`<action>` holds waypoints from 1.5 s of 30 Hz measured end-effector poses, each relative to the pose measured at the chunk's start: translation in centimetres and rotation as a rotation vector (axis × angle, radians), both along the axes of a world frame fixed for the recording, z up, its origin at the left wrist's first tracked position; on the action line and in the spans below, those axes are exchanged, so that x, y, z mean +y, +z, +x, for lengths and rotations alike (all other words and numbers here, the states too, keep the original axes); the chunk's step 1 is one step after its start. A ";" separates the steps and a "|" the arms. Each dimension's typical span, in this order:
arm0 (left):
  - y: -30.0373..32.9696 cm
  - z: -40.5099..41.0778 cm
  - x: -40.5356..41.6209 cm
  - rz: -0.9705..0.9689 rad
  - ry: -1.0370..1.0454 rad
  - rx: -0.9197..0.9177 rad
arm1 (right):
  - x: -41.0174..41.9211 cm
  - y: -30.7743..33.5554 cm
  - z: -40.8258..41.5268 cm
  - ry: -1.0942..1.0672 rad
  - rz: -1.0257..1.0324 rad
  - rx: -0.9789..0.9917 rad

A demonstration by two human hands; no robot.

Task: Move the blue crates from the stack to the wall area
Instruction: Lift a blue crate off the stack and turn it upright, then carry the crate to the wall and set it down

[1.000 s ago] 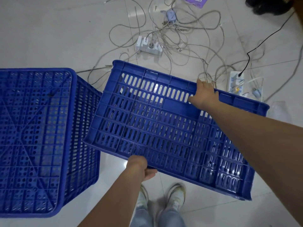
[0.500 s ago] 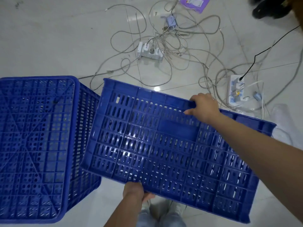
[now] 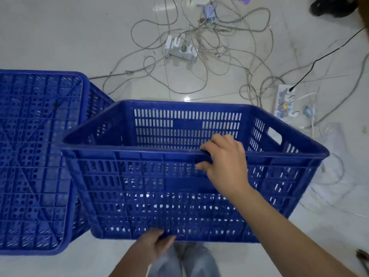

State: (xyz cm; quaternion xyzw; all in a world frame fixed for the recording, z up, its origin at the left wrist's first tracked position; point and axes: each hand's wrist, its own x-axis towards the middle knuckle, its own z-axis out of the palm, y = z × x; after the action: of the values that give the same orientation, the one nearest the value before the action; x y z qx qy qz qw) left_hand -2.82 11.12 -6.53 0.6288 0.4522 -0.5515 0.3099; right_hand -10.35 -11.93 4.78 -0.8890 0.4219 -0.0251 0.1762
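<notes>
**Crate in hand, upright, next to the upturned one**

Right of the upturned crate (image 3: 36,160), the held crate (image 3: 179,192) is mouth-up and touching or nearly touching its neighbour's side; I can't tell if it is clear of the floor.

- Right hand (image 3: 225,162): fingers hooked over the near rim, thumb on the outer wall.
- Left hand (image 3: 153,246): gripping the near bottom edge from below.
- Handling, my read: empty, perforated rigid plastic, so light and stiff but bulky. Smooth rim could slip; the handle cut-out (image 3: 274,134) in its right wall looks the safer grip.
- Beyond the held crate: loose cables (image 3: 209,47) and a power strip (image 3: 181,49) on the floor, a snag risk.
- Writing: no readable brand or label on either crate.
</notes>
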 end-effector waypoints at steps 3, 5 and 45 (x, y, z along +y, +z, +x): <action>0.3 1.8 -1.3 -0.091 -0.022 -0.033 | 1.3 -0.2 0.0 0.010 -0.040 0.007; 0.6 3.2 -2.1 -0.118 -0.003 -0.095 | 1.9 -0.4 0.0 0.015 -0.065 0.007; -0.5 16.1 -12.8 0.305 -1.115 -0.748 | -6.4 -12.5 -10.4 -0.415 0.439 0.479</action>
State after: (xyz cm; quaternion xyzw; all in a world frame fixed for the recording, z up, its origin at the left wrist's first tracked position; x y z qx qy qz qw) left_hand 13.27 -1.64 -7.04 0.9522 -0.0037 -0.3045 0.0232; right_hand -20.80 -18.31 -7.73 -0.7065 0.6174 0.2390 0.2501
